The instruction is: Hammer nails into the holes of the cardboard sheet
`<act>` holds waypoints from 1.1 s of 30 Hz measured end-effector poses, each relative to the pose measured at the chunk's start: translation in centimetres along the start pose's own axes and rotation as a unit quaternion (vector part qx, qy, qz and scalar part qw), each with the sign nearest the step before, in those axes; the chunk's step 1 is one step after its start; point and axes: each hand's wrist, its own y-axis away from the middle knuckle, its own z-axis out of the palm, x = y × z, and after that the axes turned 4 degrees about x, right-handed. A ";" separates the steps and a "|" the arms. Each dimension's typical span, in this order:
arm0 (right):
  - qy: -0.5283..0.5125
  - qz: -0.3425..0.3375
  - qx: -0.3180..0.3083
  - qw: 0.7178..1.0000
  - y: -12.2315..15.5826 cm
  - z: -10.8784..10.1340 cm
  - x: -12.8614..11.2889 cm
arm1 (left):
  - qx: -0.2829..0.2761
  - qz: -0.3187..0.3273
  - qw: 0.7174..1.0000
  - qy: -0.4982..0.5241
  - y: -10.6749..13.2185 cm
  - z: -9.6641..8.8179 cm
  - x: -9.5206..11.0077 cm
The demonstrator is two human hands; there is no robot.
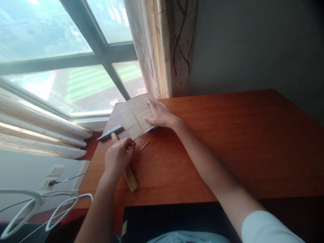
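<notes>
A corrugated cardboard piece [135, 119] with rows of small holes lies at the table's far left corner. My right hand [160, 114] rests on its right part, fingers and thumb spread over the surface. Near its front corner, my left hand [118, 157] is closed in a pinch; what the fingertips hold is too small to make out. Under and beside that hand lies a hammer, its grey head [110, 132] to the left and its wooden handle [131, 179] partly hidden. A loose nail [144, 145] lies just right of my left fingertips.
The reddish-brown wooden table [227, 141] stretches to the right. A window [83, 84] and curtains [162, 50] stand behind its left corner. White looped tubing [60, 206] and a plugged-in cord [52, 183] are at the lower left. A bit of blue [153, 128] shows beneath the cardboard.
</notes>
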 end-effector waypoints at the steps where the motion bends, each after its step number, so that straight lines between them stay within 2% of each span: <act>1: 0.004 0.000 -0.001 1.000 0.0 0.0 0.0 | -0.020 0.014 0.999 -0.025 -0.2 0.1 0.2; 5: 0.015 0.000 -0.004 1.000 0.0 0.0 0.0 | -0.032 0.031 0.996 -0.083 -0.6 -0.1 0.9; 9: 0.012 -0.004 -0.001 1.000 0.0 0.1 0.0 | -0.021 0.031 0.999 -0.023 -0.1 0.0 1.5; 13: 0.018 -0.002 -0.004 1.000 0.0 0.1 0.0 | -0.076 0.108 0.990 0.043 0.5 0.6 2.3; 17: 0.024 -0.001 -0.004 1.000 0.1 0.1 0.0 | -0.119 0.153 0.981 0.029 0.3 1.0 2.6; 21: 0.018 -0.003 -0.002 1.000 0.1 0.2 0.1 | -0.111 0.119 0.986 -0.025 0.0 0.9 2.2; 26: 0.021 -0.006 -0.006 1.000 0.0 0.3 0.2 | -0.043 0.070 0.990 -0.115 -0.1 0.7 1.3; 29: 0.022 -0.006 -0.005 1.000 0.0 0.3 0.2 | -0.023 0.056 0.989 -0.137 0.0 0.0 0.4; 33: 0.016 -0.009 -0.002 1.000 0.0 0.2 0.2 | -0.082 0.083 0.989 -0.095 0.4 -1.7 -1.1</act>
